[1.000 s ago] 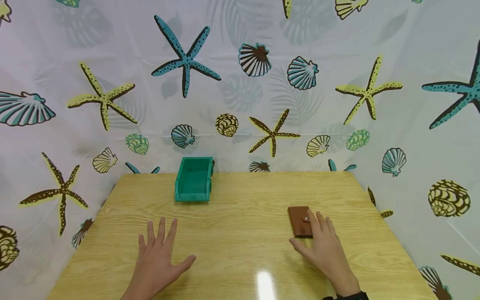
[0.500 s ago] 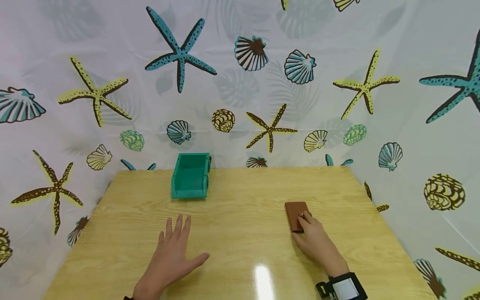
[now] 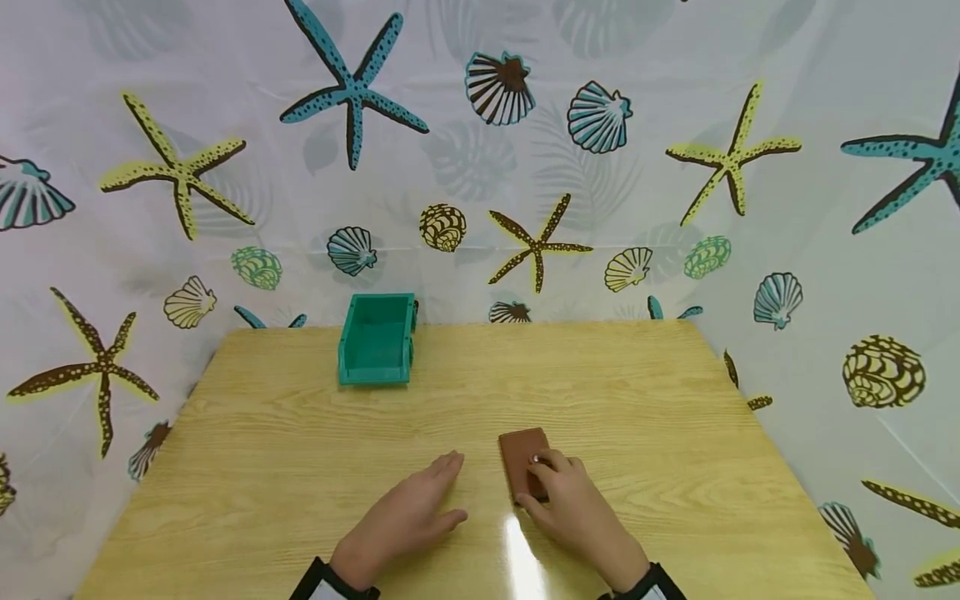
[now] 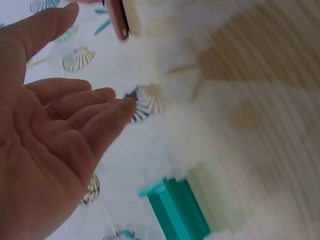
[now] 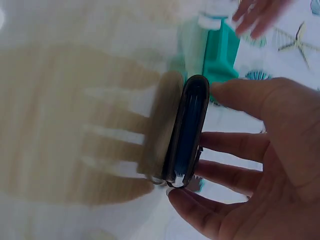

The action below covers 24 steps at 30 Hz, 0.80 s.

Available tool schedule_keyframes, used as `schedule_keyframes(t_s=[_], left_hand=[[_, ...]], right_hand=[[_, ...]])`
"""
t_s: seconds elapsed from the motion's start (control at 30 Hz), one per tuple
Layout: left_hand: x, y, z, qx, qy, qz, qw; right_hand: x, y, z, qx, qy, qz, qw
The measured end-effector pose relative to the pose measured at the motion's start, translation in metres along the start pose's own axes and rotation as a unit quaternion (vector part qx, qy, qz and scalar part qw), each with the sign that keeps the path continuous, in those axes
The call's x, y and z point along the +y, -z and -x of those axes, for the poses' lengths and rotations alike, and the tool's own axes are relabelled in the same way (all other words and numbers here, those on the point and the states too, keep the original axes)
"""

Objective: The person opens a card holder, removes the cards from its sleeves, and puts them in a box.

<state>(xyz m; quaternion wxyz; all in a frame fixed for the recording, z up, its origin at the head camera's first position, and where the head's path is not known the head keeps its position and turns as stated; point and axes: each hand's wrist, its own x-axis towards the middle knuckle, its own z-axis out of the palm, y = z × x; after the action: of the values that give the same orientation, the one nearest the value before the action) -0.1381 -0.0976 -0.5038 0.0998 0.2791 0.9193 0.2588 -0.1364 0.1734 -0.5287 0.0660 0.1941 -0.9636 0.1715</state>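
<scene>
A small brown leather wallet with a snap strap is near the middle front of the wooden table. My right hand holds it from the right, thumb at the near edge and fingertips over the snap side. Seen end-on in the right wrist view, the wallet shows dark blue layers inside its fold, close over its own shadow on the tabletop. To the left of the wallet, my left hand hovers with fingers extended and thumb apart, holding nothing. Its palm faces the wallet across a narrow gap.
An open green plastic bin stands near the table's back edge, left of centre. Behind and beside the wooden table hangs a white cloth printed with starfish and shells. Light glares off the tabletop near the front.
My right hand has closed on the wallet and brought it left and nearer to me. My left hand has moved right towards it and turned its palm inward. The bin has stayed put.
</scene>
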Motion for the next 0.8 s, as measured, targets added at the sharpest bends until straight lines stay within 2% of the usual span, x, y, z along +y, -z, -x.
schedule_keyframes(t_s=[0.1,0.23,0.4,0.5,0.6,0.7,0.8], left_hand=[[0.01,-0.01,-0.009,0.004,-0.028,-0.018,0.9994],[0.02,-0.024,-0.014,0.014,-0.043,-0.034,0.9984],[0.026,-0.033,-0.011,0.027,-0.026,-0.01,0.9992],[0.027,-0.033,-0.009,0.021,-0.016,0.011,0.9996],[0.03,-0.032,-0.008,0.013,-0.011,0.007,0.9998],[0.033,-0.03,-0.009,0.008,-0.004,-0.006,0.9999],[0.035,-0.028,-0.011,0.01,0.003,-0.017,0.9998]], right_hand=[[-0.021,-0.003,0.003,0.007,0.032,0.005,0.9995],[-0.045,-0.007,0.009,0.014,0.072,0.007,0.9973],[-0.06,-0.013,0.009,0.029,0.084,0.0,0.996],[-0.065,-0.016,0.004,0.037,0.078,-0.025,0.996],[-0.067,-0.019,-0.002,0.041,0.089,-0.066,0.9931],[-0.069,-0.022,-0.007,0.05,0.115,-0.035,0.9916],[-0.07,-0.024,-0.013,0.062,0.122,-0.002,0.9906]])
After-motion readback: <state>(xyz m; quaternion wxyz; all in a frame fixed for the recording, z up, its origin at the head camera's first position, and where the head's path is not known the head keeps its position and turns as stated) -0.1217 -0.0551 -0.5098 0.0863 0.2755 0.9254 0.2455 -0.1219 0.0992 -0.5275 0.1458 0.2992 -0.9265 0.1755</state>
